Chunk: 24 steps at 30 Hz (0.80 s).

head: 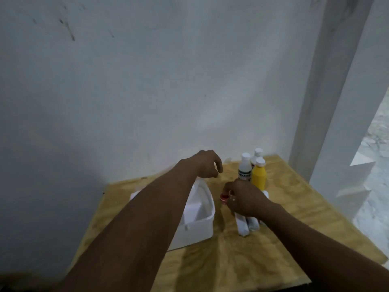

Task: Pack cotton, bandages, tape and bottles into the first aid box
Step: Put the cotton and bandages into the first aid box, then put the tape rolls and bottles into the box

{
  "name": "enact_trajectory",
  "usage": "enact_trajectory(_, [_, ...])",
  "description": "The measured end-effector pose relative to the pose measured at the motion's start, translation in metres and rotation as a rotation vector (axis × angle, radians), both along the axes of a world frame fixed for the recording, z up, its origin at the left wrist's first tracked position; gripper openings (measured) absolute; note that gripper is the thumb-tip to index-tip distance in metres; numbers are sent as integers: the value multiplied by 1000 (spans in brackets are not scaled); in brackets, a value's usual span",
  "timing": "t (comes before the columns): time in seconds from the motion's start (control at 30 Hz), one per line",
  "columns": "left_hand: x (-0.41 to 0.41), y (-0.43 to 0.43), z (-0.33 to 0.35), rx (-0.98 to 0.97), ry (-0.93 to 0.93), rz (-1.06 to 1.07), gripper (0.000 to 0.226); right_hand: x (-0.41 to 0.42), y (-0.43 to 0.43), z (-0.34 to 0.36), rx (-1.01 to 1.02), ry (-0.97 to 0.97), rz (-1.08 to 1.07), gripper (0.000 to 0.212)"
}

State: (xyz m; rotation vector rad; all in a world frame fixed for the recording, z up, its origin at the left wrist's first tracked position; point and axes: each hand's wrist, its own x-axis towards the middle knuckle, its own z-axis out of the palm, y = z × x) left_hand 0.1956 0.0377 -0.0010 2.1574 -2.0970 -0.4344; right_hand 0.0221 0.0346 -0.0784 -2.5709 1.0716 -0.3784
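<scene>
Right hand (245,197) pinching red-white tape roll (224,198), frame centre; left hand (207,166) empty, fingers loose. Carry left, drop into first aid box (197,226).

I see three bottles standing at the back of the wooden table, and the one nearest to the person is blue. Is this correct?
Not quite. In the head view, the nearest bottle is yellow with a white cap, not blue. The rest holds: three bottles stand together at the back of the wooden table.
</scene>
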Motion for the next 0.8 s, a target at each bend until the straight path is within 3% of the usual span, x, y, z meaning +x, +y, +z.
enact_trajectory(0.17, [-18,-24,-24,130,-40,-90,19,-3,-4,-19,-60,-28,-4,19])
enact_trajectory(0.47, [-24,-37,-45,197,-131,-138,34,-2,-7,-32,-103,-122,-15,16])
enact_trajectory(0.8, [-10,-34,-33,25,-69,-49,30,1,-1,-22,-164,-77,12,14])
